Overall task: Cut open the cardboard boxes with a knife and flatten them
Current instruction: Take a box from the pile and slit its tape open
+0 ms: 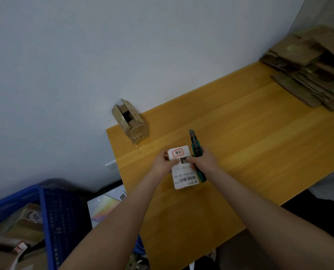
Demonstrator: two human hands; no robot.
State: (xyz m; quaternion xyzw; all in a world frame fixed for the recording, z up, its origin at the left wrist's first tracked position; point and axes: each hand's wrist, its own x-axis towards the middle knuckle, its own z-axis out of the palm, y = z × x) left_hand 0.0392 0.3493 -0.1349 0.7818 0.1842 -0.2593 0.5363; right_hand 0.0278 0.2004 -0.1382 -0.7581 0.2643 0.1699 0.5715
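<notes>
An open box [131, 123] stands at the left corner of the table [259, 143]. A pile of flat cardboard [308, 75] lies in the upper right, cut off by the frame edge. A blue basket [65, 215] at the lower left holds more boxes [16, 230]. In the middle, the left hand [163, 162] grips the small labelled box [182, 168]. The right hand [203, 159] curls round the green knife [195, 148], thumb on the box.

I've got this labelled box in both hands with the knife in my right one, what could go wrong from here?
The right hand grips the green knife while its thumb also presses the labelled box; the blade looks extended, so a slip could nick the left hand gripping the box's other side.
The box seems held off the table, so cutting there could wobble.
The open box stands at the table's far corner and could get knocked off.
</notes>
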